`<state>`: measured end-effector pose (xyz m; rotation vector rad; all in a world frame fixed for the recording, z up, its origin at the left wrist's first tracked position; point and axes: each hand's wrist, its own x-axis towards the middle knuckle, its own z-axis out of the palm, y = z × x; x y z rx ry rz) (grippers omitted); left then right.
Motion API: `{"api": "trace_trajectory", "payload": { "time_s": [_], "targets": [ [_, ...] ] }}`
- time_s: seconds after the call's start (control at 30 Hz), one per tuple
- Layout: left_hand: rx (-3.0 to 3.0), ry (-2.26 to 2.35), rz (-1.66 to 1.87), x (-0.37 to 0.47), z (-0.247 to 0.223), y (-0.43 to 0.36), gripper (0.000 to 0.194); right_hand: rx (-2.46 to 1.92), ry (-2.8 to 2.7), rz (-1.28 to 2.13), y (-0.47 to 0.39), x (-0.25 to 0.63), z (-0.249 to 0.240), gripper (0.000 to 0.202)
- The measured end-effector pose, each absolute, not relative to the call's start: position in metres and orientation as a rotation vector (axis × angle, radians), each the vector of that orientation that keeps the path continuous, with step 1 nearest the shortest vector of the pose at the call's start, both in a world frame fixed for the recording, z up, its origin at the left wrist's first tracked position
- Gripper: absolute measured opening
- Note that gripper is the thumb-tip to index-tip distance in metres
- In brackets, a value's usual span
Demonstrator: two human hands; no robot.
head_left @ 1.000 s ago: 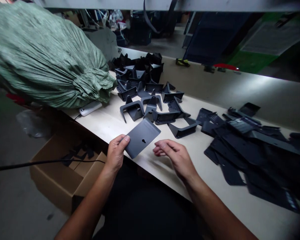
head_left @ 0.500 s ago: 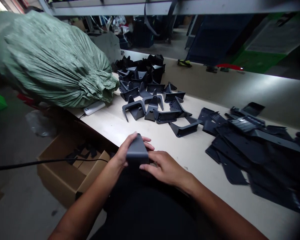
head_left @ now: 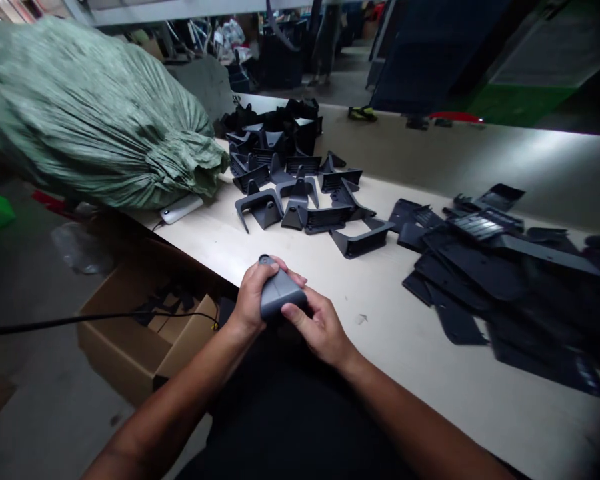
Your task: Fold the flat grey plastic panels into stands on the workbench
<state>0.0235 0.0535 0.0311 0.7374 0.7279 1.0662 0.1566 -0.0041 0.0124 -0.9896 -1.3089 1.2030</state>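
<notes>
Okay, saw a long pale worktop (head_left: pixel 380 310) slanting across most of the view. Next size down, spotted a bulging green sack (head_left: pixel 95 120) slumped along its left side, all bunched up at the neck. Below that, noticed an open cardboard box (head_left: pixel 123 357) with some dark pieces inside. Then got a messy heap of flat black panels (head_left: pixel 457 317) over on the right and, nearer the middle, a whole crowd of black brackets (head_left: pixel 333 219) sitting around at random angles. Had the left hand (head_left: pixel 251 297) and right hand (head_left: pixel 325 327) together, clamped on one dark grey part (head_left: pixel 281 291) right by the near edge of the worktop, apart from the brackets. Lastly, clocked a slim white device (head_left: pixel 181 210) just beside the sack.
</notes>
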Motion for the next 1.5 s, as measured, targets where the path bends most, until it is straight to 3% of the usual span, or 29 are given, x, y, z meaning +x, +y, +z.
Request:
{"api": "trace_trajectory", "payload": {
  "time_s": [0.27, 0.6, 0.77, 0.87, 0.97, 1.2, 1.3, 1.4, 1.5],
  "targets": [
    [0.331, 0.712, 0.998, 0.02, 0.029, 0.038, 0.009, -1.038, -1.436, 1.316, -0.023, 0.187, 0.0, 0.03],
    [0.361, 0.828, 0.955, 0.028, 0.01, 0.017, 0.015, -1.014, -1.332, 1.524, -0.044, 0.202, -0.002, 0.038],
    [0.629, 0.962, 1.174, 0.043, 0.011, 0.001, 0.019, -0.926, -1.195, 1.432, -0.046, 0.189, 0.0, 0.042],
    [0.689, 1.028, 1.231, 0.044, 0.012, -0.004, 0.02, -0.872, -1.098, 1.565, -0.043, 0.185, -0.001, 0.04],
    [0.572, 0.987, 1.196, 0.041, 0.018, 0.0, 0.02, -0.902, -1.089, 1.659, -0.04, 0.19, 0.0, 0.042],
    [0.261, 0.952, 0.989, 0.027, 0.012, 0.021, 0.016, -1.066, -1.228, 1.505, -0.042, 0.202, -0.009, 0.039],
    [0.488, 1.098, 1.044, 0.021, -0.006, 0.023, 0.028, -1.113, -1.173, 1.452, -0.041, 0.208, -0.009, 0.039],
    [0.745, 1.187, 1.199, 0.011, -0.017, 0.021, 0.027, -1.212, -1.182, 1.358, -0.037, 0.218, 0.0, 0.04],
    [0.992, 1.071, 1.027, 0.001, -0.015, 0.015, 0.033, -1.276, -1.339, 1.366, -0.03, 0.224, 0.013, 0.04]
  ]
}}
